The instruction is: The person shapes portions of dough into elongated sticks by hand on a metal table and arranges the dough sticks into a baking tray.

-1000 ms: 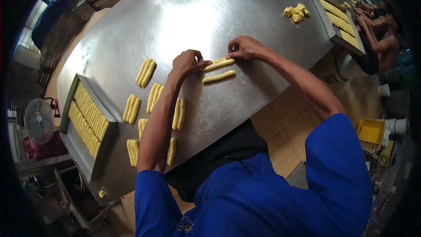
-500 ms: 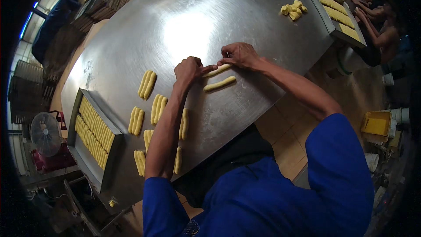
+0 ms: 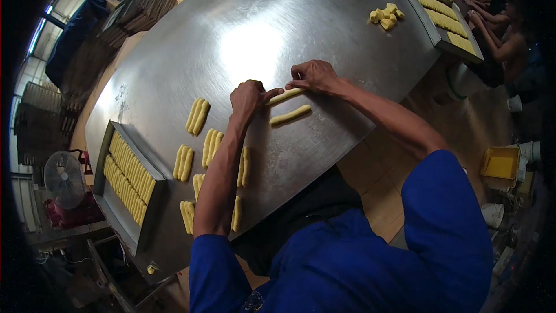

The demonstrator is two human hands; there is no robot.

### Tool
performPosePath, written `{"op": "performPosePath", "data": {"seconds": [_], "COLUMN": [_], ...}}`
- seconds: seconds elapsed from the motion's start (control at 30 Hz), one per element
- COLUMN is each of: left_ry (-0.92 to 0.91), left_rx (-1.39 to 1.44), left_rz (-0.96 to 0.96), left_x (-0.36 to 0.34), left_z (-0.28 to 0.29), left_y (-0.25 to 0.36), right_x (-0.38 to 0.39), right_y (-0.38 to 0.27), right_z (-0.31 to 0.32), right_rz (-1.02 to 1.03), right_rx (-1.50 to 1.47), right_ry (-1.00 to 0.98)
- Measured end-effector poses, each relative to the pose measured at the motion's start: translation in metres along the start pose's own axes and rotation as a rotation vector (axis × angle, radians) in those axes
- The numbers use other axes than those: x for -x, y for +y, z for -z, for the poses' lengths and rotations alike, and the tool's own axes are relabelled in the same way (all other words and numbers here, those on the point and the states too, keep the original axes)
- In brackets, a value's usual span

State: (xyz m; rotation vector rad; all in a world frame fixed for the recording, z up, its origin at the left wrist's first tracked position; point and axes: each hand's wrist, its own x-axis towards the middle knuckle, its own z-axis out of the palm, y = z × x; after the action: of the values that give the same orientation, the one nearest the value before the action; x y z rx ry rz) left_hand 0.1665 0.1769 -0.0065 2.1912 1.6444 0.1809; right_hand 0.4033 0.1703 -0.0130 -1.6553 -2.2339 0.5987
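A thin yellow dough strip (image 3: 285, 96) lies on the steel table (image 3: 324, 150) between my two hands. My left hand (image 3: 248, 99) is closed at its left end, with the thumb pointing along the dough. At the right end, my right hand (image 3: 315, 76) has curled fingers and its thumb on the strip. Both ends are partly hidden under the fingers. Just nearer to me rests a second dough strip (image 3: 291, 115), touched by neither hand. Around my left forearm lie several groups of dough strips set side by side, such as one group (image 3: 197, 116); the forearm partly covers some.
A metal tray (image 3: 139, 162) of dough strips stands at the table's left edge. Cut dough pieces (image 3: 386, 16) and another filled tray (image 3: 446, 20) are at the far right, near other people. A fan (image 3: 64, 179) stands left; a yellow crate (image 3: 500, 163) sits right.
The view has shifted slightly, so the table appears a little farther right and lower. Both hands stay at the ends of the same dough strip, with barely any visible movement.
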Motion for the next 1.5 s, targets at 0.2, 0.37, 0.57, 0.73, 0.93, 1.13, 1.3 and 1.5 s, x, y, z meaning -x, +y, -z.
{"op": "performPosePath", "data": {"seconds": [0.2, 0.37, 0.57, 0.73, 0.93, 1.13, 1.3, 1.5], "left_ry": [-0.067, -0.001, -0.044, 0.058, 0.021, 0.189, 0.083, -0.151], "left_rx": [0.005, -0.054, 0.031, 0.006, 0.077, 0.441, 0.493, 0.498], "left_rz": [-0.034, 0.030, 0.049, 0.064, 0.045, -0.314, -0.208, -0.238], "left_x": [-0.002, -0.006, -0.001, 0.014, 0.011, 0.041, 0.054, 0.072], "left_z": [0.008, 0.000, 0.007, 0.005, 0.007, -0.005, 0.016, -0.001], "left_y": [-0.005, -0.006, -0.009, -0.003, -0.019, -0.010, -0.009, -0.018], "right_x": [-0.006, -0.011, -0.014, -0.006, -0.009, 0.031, 0.040, 0.059], "right_y": [-0.007, -0.004, -0.008, -0.005, 0.004, 0.006, -0.014, -0.019], "right_z": [0.006, 0.001, 0.006, 0.006, 0.011, -0.003, 0.020, 0.003], "right_rz": [-0.053, -0.024, 0.042, 0.051, 0.057, 0.230, -0.002, 0.011], "right_rx": [0.013, 0.044, 0.084, 0.099, -0.050, -0.192, -0.323, -0.289], "right_ry": [-0.120, -0.092, -0.112, -0.096, -0.177, 0.052, -0.098, -0.147]}}
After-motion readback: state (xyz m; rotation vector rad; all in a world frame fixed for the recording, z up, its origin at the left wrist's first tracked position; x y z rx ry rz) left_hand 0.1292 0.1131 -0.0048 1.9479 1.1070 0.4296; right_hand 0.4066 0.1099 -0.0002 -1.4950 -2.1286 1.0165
